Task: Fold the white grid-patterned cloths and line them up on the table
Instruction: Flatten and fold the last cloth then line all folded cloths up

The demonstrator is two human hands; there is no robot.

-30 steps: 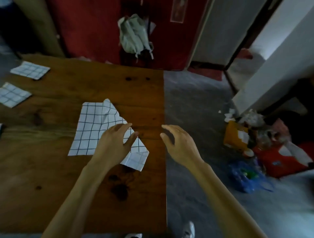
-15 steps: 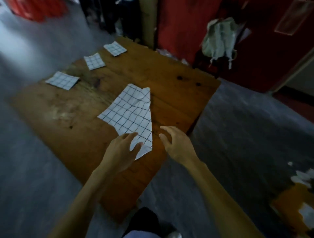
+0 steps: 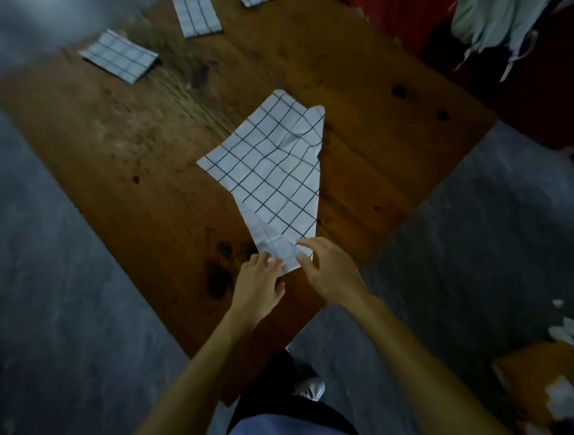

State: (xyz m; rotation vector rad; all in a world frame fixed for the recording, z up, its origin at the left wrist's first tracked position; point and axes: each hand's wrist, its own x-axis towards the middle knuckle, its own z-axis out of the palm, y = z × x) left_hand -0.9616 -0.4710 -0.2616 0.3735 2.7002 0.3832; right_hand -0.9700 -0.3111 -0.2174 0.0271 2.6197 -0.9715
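Note:
A crumpled white grid-patterned cloth (image 3: pixel 273 174) lies unfolded in the middle of the wooden table (image 3: pixel 124 161). Its near corner is turned over, showing the paler back. My left hand (image 3: pixel 259 284) touches that corner with its fingertips. My right hand (image 3: pixel 330 268) reaches the same corner from the right, fingers loosely spread, thumb by the cloth's edge. Whether either hand pinches the cloth is unclear. Three folded grid cloths lie along the far side: one (image 3: pixel 119 56) at the left, one (image 3: pixel 197 17) beside it, and one (image 3: pixel 253 2) cut by the top edge.
The table's near corner (image 3: pixel 236 400) points toward my legs and a shoe (image 3: pixel 310 389). Grey floor surrounds the table. A pale bag (image 3: pixel 494 28) hangs against a red wall at the top right. An orange box (image 3: pixel 534 391) lies at the lower right.
The camera has swung and closed in on the table. Both hands have come together at the cloth's near corner; the right hand, earlier off the cloth, now reaches it.

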